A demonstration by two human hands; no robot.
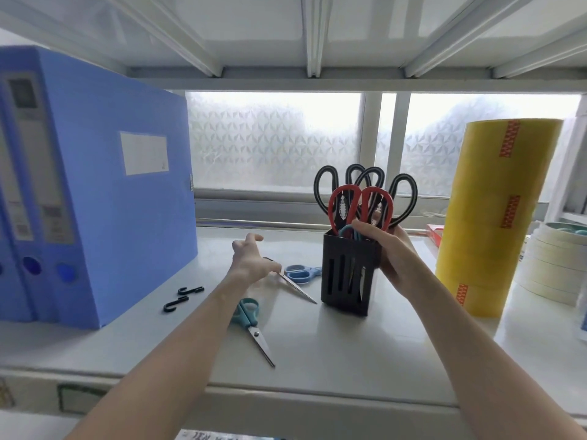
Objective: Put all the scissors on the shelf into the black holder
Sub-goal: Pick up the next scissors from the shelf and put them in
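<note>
On the white shelf (317,344), near its middle, a black holder (347,277) with slotted walls stands upright, already carrying two black-handled scissors (324,192) and red-handled scissors (360,204), handles up; a teal handle shows just inside the rim. The right hand (392,252) wraps the holder's right side, fingers closed over the top edge. The left hand (251,258) hovers with fingers spread apart, gripping nothing, just above the blade of blue-handled scissors (300,274) lying flat left of the holder. A teal-handled pair (252,325) lies flat nearer the front edge, blade tips pointing toward that edge. Two black hooks (182,298) lie near the left end beside upright blue file boxes (95,185); the white side label and spine labels carry print too blurred to read. At the right end stands a tall yellow tape stack (489,217) with red-orange patterned strips, unreadable, and beside it a pile of cream tape rolls (552,262). Behind the shelf, a frosted patterned window (276,138) in a white frame. White ribs of the shelf above cross the top.
</note>
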